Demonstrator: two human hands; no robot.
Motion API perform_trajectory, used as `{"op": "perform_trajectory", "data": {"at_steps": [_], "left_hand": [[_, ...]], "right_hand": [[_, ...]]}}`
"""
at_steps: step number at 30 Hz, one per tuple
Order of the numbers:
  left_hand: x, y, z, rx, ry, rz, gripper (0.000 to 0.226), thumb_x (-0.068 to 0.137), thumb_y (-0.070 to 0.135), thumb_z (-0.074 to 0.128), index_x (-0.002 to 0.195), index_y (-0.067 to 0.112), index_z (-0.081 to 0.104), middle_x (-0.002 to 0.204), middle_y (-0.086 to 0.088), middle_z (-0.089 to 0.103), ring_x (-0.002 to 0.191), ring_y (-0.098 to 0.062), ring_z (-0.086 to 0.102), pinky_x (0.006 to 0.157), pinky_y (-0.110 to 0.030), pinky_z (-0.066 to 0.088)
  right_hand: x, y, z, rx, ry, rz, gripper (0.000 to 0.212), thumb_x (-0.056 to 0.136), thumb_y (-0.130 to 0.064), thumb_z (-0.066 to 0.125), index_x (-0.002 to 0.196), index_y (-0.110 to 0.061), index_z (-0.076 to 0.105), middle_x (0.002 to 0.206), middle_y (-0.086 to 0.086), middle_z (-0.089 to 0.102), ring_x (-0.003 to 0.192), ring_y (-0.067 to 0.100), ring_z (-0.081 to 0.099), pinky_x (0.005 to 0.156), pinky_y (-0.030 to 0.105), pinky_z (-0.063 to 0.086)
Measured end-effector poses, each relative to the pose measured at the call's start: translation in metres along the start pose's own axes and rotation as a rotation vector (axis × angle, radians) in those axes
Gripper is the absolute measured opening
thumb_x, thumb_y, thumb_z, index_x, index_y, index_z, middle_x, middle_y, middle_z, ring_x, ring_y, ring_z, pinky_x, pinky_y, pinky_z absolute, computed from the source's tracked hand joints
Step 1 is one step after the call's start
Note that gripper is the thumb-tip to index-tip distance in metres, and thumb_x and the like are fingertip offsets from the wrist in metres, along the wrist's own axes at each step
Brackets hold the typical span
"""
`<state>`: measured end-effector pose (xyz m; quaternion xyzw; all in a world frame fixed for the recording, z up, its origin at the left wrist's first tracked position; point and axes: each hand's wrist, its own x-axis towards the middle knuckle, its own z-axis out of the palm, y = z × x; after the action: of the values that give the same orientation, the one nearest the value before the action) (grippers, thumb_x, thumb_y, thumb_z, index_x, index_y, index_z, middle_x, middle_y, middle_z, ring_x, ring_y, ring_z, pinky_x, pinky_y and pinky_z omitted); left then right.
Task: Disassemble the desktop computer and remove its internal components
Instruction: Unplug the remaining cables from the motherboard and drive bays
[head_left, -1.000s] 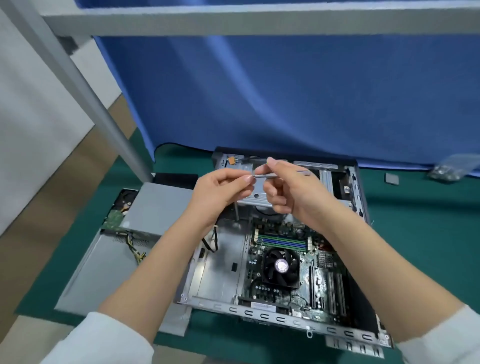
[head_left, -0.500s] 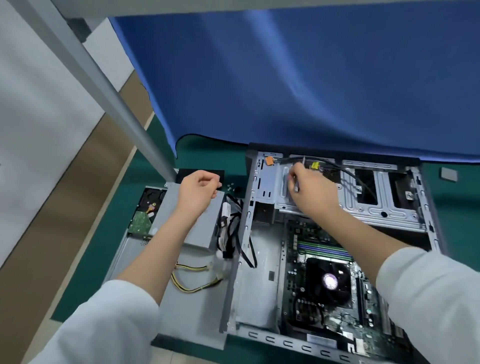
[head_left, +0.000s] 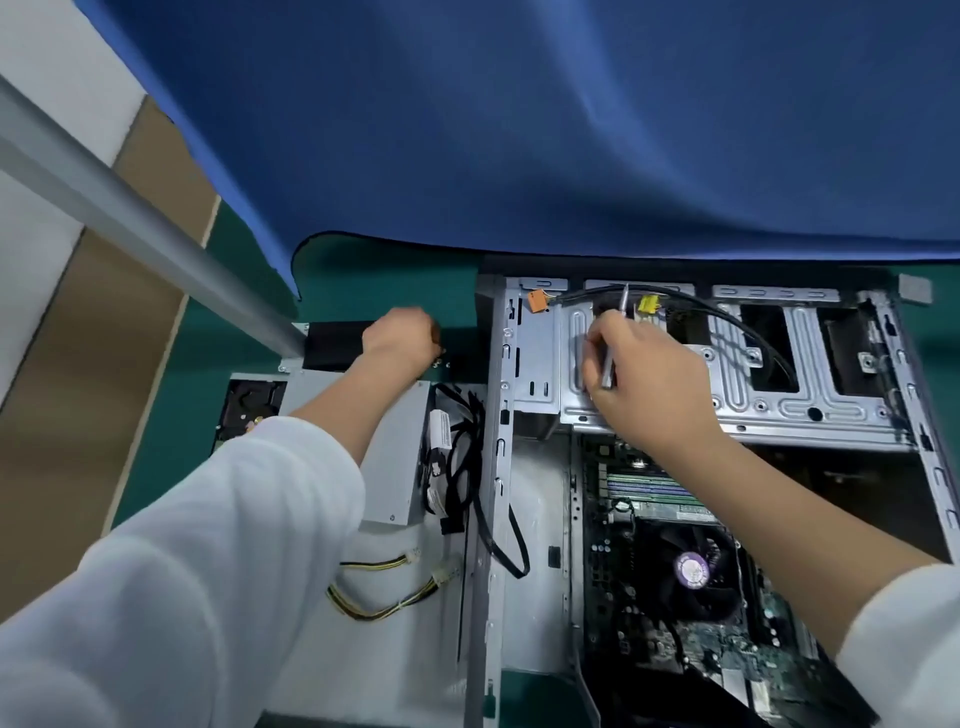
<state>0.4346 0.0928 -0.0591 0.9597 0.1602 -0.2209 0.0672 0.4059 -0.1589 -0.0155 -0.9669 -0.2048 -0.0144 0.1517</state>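
While right hand (head_left: 649, 382) grips screwdriver (head_left: 613, 343), labels stay unreadable

Loose white long sleeves (head_left: 218, 545) cover both forearms, ending short of bare wrists

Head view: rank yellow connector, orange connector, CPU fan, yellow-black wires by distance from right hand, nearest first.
1. Yellow connector, just above the right hand.
2. Orange connector, up-left, at the case corner.
3. CPU fan, below, on the motherboard.
4. Yellow-black wires, far lower left, outside the case.
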Motion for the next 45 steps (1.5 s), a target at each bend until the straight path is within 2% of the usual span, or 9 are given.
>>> {"op": "perform_trajectory", "data": {"at_steps": [5, 8, 11, 16, 23, 30, 39, 42, 45], "left_hand": [[0.017, 0.002, 0.001, 0.020, -0.097, 0.095, 0.028, 0.090, 0.022, 0.058, 0.118, 0.018, 0.064, 0.116, -0.011, 0.062, 0.102, -0.030, 0.060, 0.083, -0.034, 0.051], [0.018, 0.006, 0.005, 0.072, -0.115, 0.154, 0.027, 0.089, 0.017, 0.057, 0.115, 0.017, 0.065, 0.112, -0.011, 0.063, 0.098, -0.030, 0.061, 0.077, -0.031, 0.050], [0.020, 0.010, 0.006, 0.070, -0.100, 0.124, 0.025, 0.088, 0.011, 0.053, 0.109, 0.013, 0.067, 0.107, -0.012, 0.064, 0.090, -0.030, 0.061, 0.069, -0.029, 0.045], [0.023, 0.009, 0.002, -0.009, -0.134, 0.050, 0.024, 0.090, 0.012, 0.055, 0.110, 0.012, 0.068, 0.109, -0.013, 0.064, 0.094, -0.031, 0.062, 0.077, -0.032, 0.049], [0.009, 0.000, 0.005, 0.010, -0.057, 0.098, 0.028, 0.088, 0.012, 0.048, 0.111, 0.010, 0.064, 0.109, -0.014, 0.062, 0.095, -0.033, 0.059, 0.075, -0.031, 0.048], [0.010, 0.005, 0.006, -0.018, -0.031, 0.054, 0.026, 0.088, 0.015, 0.050, 0.110, 0.009, 0.063, 0.105, -0.015, 0.062, 0.093, -0.033, 0.059, 0.076, -0.035, 0.050], [-0.032, 0.004, 0.005, -0.293, 0.197, 0.088, 0.030, 0.091, 0.009, 0.045, 0.110, 0.013, 0.068, 0.107, -0.009, 0.069, 0.102, -0.027, 0.060, 0.087, -0.029, 0.048], [-0.075, 0.010, 0.004, -0.524, 0.319, 0.060, 0.029, 0.093, 0.008, 0.045, 0.112, 0.012, 0.067, 0.102, 0.000, 0.071, 0.097, -0.015, 0.063, 0.083, -0.018, 0.042], [-0.126, 0.024, 0.013, -0.769, 0.405, 0.016, 0.028, 0.098, 0.015, 0.041, 0.111, 0.013, 0.065, 0.099, 0.002, 0.069, 0.089, -0.013, 0.062, 0.078, -0.023, 0.045]], "right_hand": [[0.000, 0.001, 0.001, 0.009, 0.010, -0.008, 0.006, 0.082, -0.025, 0.050, 0.086, -0.022, 0.047, 0.072, -0.010, 0.051, 0.066, 0.013, 0.040, 0.046, 0.017, 0.016], [0.000, 0.002, 0.002, -0.003, 0.021, -0.014, 0.008, 0.082, -0.027, 0.048, 0.087, -0.021, 0.049, 0.071, -0.008, 0.053, 0.065, 0.013, 0.040, 0.046, 0.015, 0.016], [0.001, 0.002, 0.003, -0.014, 0.028, -0.014, 0.007, 0.082, -0.025, 0.050, 0.087, -0.020, 0.049, 0.070, -0.007, 0.055, 0.064, 0.014, 0.040, 0.046, 0.015, 0.015], [0.000, 0.002, 0.003, -0.002, 0.042, -0.012, 0.008, 0.081, -0.023, 0.055, 0.085, -0.019, 0.049, 0.068, -0.006, 0.053, 0.063, 0.015, 0.040, 0.046, 0.014, 0.015], [0.000, 0.001, 0.001, 0.013, 0.058, -0.017, 0.010, 0.081, -0.020, 0.058, 0.084, -0.019, 0.049, 0.067, -0.011, 0.043, 0.064, 0.014, 0.039, 0.046, 0.015, 0.014], [-0.001, 0.003, 0.004, 0.041, 0.053, -0.023, 0.007, 0.083, -0.023, 0.054, 0.085, -0.021, 0.047, 0.071, -0.008, 0.053, 0.067, 0.014, 0.042, 0.046, 0.018, 0.017], [0.002, 0.004, 0.005, 0.044, 0.084, -0.001, 0.009, 0.092, -0.029, 0.046, 0.094, -0.021, 0.050, 0.069, -0.012, 0.045, 0.068, 0.014, 0.041, 0.048, 0.025, 0.020], [-0.005, 0.007, -0.002, 0.257, 0.084, 0.058, 0.020, 0.099, -0.036, 0.037, 0.099, -0.022, 0.051, 0.067, -0.009, 0.053, 0.062, 0.018, 0.050, 0.051, 0.031, 0.031], [-0.030, 0.013, -0.017, 0.711, 0.039, 0.099, 0.025, 0.097, -0.046, 0.037, 0.094, -0.027, 0.053, 0.062, -0.009, 0.054, 0.063, 0.016, 0.054, 0.061, 0.036, 0.043]]}}
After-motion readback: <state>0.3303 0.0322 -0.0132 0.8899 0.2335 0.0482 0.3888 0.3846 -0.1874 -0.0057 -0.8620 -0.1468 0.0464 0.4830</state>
